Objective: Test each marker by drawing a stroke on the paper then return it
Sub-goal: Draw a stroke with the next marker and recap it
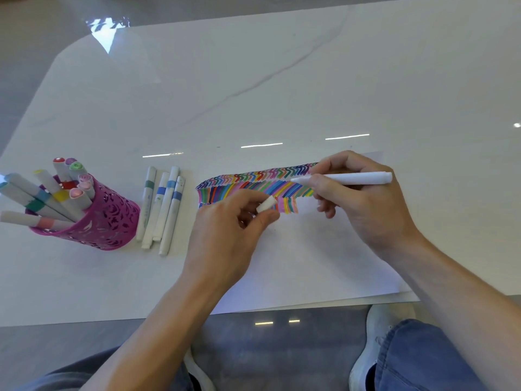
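Left hand (225, 221) pinching cap (266, 204), right hand (363, 198) gripping marker (352, 178), wrists seemingly resting

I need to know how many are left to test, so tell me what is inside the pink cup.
The pink cup holds a bunch of white markers with coloured bands and caps, several leaning left. Their lower ends and the cup's bottom are hidden by its wall.

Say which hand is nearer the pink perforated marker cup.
Left. The left hand, pinching a white cap, is just beyond the loose white markers beside the pink perforated marker cup; the right hand, holding a white marker, is farther right.
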